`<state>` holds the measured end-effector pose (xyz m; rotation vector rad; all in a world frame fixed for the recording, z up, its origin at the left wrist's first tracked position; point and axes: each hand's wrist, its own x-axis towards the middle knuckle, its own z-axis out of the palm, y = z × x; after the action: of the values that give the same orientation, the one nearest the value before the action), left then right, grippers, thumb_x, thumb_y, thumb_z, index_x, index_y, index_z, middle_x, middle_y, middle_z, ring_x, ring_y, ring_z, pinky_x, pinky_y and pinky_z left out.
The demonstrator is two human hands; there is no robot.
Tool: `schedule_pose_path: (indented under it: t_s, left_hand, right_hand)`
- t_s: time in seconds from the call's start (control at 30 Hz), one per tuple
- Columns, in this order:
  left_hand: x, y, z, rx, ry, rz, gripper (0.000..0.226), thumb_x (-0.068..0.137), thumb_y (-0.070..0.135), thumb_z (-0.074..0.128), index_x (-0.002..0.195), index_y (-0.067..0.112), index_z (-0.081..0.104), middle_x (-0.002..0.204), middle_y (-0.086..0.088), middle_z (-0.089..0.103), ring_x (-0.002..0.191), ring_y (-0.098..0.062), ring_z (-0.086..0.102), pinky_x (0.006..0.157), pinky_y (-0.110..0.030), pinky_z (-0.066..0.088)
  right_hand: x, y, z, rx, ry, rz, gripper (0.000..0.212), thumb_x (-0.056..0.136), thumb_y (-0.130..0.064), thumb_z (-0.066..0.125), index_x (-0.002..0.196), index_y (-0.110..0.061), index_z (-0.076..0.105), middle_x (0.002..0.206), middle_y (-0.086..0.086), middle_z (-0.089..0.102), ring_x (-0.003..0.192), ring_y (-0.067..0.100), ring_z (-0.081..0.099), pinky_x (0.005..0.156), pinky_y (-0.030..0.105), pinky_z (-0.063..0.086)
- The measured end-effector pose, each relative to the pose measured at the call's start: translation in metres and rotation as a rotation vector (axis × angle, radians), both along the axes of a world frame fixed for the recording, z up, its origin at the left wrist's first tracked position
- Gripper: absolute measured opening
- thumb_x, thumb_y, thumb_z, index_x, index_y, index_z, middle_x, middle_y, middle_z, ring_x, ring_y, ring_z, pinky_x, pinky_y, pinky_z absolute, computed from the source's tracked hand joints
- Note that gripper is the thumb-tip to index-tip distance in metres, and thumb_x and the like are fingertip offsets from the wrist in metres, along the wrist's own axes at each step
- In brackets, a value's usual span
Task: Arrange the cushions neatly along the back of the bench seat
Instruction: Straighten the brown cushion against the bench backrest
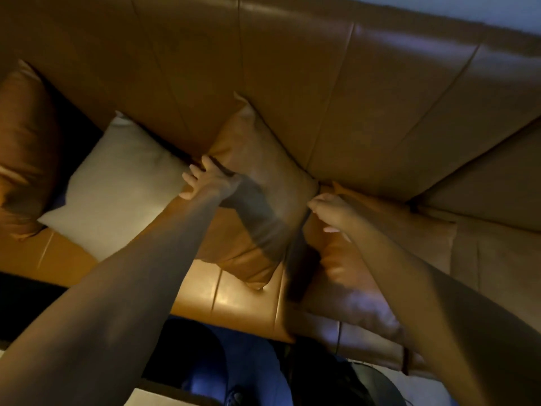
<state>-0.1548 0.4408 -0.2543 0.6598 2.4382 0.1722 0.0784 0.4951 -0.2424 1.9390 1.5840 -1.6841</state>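
A tan leather cushion leans on one corner against the bench back. My left hand grips its left corner. My right hand pinches its right corner, where it meets another tan cushion lying on the seat to the right. A white cushion leans against the backrest to the left, touching the middle cushion. A brown cushion stands at the far left edge.
The tan leather seat runs along the front, with its edge toward me. Dark floor and my legs lie below it. A pale wall strip shows above the backrest at top right.
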Motion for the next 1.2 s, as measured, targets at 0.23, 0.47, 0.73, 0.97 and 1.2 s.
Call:
schedule_pose_path:
  t_s: [0.23, 0.47, 0.73, 0.97, 1.2]
  left_hand:
    - [0.013, -0.002, 0.003, -0.024, 0.083, -0.062, 0.096, 0.076, 0.064, 0.065, 0.151, 0.021, 0.024, 0.153, -0.017, 0.025, 0.143, -0.04, 0.019, 0.114, -0.066, 0.008]
    - [0.039, -0.013, 0.01, 0.193, 0.209, -0.275, 0.029, 0.098, 0.037, 0.048, 0.116, 0.018, 0.06, 0.123, -0.012, 0.062, 0.119, -0.036, 0.055, 0.106, -0.055, 0.036]
    - [0.033, -0.008, 0.045, 0.513, 0.432, -0.715, 0.037, 0.1, 0.032, 0.046, 0.136, 0.027, 0.055, 0.142, 0.009, 0.055, 0.138, -0.02, 0.044, 0.113, -0.048, 0.028]
    - [0.031, 0.008, 0.027, 0.566, 0.35, -0.959, 0.039, 0.095, 0.022, 0.058, 0.134, 0.027, 0.057, 0.139, 0.007, 0.058, 0.138, -0.019, 0.044, 0.112, -0.064, 0.021]
    - [0.05, 0.006, 0.015, 0.53, 0.367, -1.156, 0.054, 0.089, 0.012, 0.062, 0.14, 0.027, 0.05, 0.147, 0.012, 0.049, 0.147, -0.016, 0.029, 0.116, -0.058, 0.014]
  right_hand:
    - [-0.035, -0.006, -0.004, -0.046, 0.085, -0.004, 0.04, 0.1, -0.03, 0.045, 0.138, -0.018, 0.046, 0.145, 0.006, 0.045, 0.129, 0.025, 0.046, 0.089, 0.036, 0.046]
    - [-0.043, -0.004, -0.004, -0.022, 0.152, -0.103, 0.061, 0.095, -0.039, 0.057, 0.148, -0.024, 0.031, 0.151, 0.004, 0.039, 0.133, 0.027, 0.043, 0.089, 0.038, 0.049]
    - [-0.032, 0.026, 0.021, -0.001, 0.34, -0.361, 0.131, 0.054, -0.069, 0.08, 0.147, -0.051, -0.01, 0.164, -0.008, 0.009, 0.144, 0.037, 0.027, 0.093, 0.069, 0.043]
    - [-0.005, 0.024, 0.01, -0.263, 0.714, -0.749, 0.128, 0.053, -0.07, 0.079, 0.15, -0.049, -0.002, 0.162, 0.007, 0.02, 0.143, 0.045, 0.026, 0.096, 0.083, 0.024]
    - [-0.011, 0.028, 0.012, -0.041, 0.432, -0.879, 0.129, 0.053, -0.073, 0.077, 0.149, -0.049, -0.007, 0.164, 0.0, 0.011, 0.143, 0.046, 0.023, 0.089, 0.081, 0.035]
